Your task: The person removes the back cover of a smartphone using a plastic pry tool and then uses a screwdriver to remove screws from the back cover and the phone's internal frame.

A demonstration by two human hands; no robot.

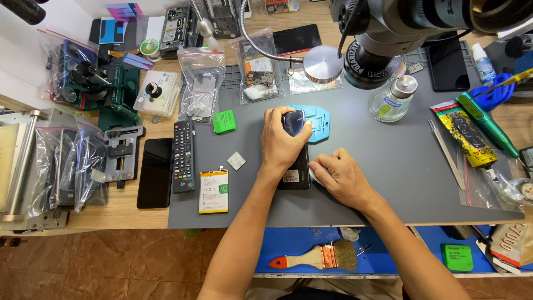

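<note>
Brush: wooden handle, orange tip, tan bristles, lying on the blue shelf nearest (316,258).
Battery: flat white-and-green rectangle, near left on the grey mat (213,191).
Right hand: fingers curled together, pressing on a pale cloth beside the phone (341,176).
Left hand: clamped over the top of the phone (283,141).
Phone: glossy dark slab, mid-mat, under both hands (295,166).
Remote: black, long, matte, left (184,156).
Bags: clear plastic pouches, far (201,91).
</note>
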